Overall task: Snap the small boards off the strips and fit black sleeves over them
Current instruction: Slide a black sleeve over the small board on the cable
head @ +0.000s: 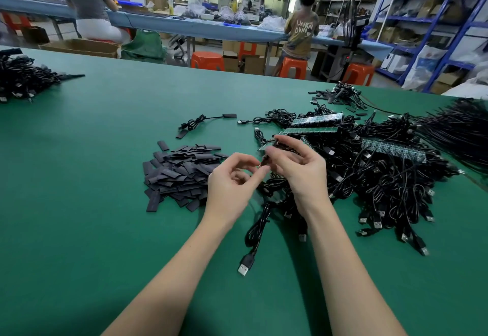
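My left hand [235, 181] and my right hand [298, 166] meet above the green table [92, 177]. Between their fingertips sits a small dark board [264, 162]; both hands pinch it, and blur hides whether a sleeve is on it. A black USB cable [254, 227] hangs from it down to a plug [245, 264] near me. A green board strip [266, 147] lies just behind my right fingers. More strips [317, 120] rest on the cable heap [383, 177]. The pile of flat black sleeves [182, 174] lies left of my left hand.
A finished cable with a sleeved end [208, 119] lies alone behind the sleeve pile. Another cable heap [21, 79] sits at the far left edge, and a long wire bundle [459, 127] at the far right. People work at benches beyond the table.
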Available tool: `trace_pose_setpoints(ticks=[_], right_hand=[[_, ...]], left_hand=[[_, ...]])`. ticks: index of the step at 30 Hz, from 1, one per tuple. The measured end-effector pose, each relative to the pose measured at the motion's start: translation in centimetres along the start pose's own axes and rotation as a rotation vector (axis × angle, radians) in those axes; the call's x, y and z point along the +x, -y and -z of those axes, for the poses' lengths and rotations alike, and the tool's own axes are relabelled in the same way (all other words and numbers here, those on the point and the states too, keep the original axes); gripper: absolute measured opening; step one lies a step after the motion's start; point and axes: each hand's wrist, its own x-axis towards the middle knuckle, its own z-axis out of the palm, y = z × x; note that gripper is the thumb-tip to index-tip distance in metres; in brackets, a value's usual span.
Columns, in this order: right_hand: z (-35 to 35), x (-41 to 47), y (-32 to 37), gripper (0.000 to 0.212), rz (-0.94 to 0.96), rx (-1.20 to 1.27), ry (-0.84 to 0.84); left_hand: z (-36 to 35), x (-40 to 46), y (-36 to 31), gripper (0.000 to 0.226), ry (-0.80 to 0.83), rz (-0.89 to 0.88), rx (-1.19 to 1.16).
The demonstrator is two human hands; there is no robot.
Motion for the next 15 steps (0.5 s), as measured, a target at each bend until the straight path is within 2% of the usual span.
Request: trace_pose_setpoints(ticks=[4, 7, 9, 11, 13, 15], right_hand=[[0.8, 0.5, 1.4, 0.029, 0.022, 0.093, -0.103], [1.0, 0.5, 1.7, 0.030, 0.028, 0.129, -0.148], [0.8, 0.4, 1.7, 0.031, 0.018, 0.138, -0.158], [0.4, 0.3, 1.6, 0.035, 0.002, 0.153, -0.145], [0.1, 0.4, 1.4, 0.041, -0.030, 0.153, -0.129], [-0.2, 0.4, 1.1, 0.041, -0.076, 0.123, -0.122]], left_hand=[[-0.3, -0.1, -1.0, 0.015, 0.188, -0.041, 0.437], [0.5, 0.4, -2.1, 0.018, 0.471, 0.087, 0.497], [1.4, 1.0, -3.1, 0.017, 0.602, 0.118, 0.486], [1.9, 1.7, -3.8, 0.017, 0.595, 0.161, 0.400], [2.1, 2.4, -3.9, 0.017, 0.497, 0.238, 0.255], [2.2, 3.8, -3.7, 0.018, 0.363, 0.215, 0.272]])
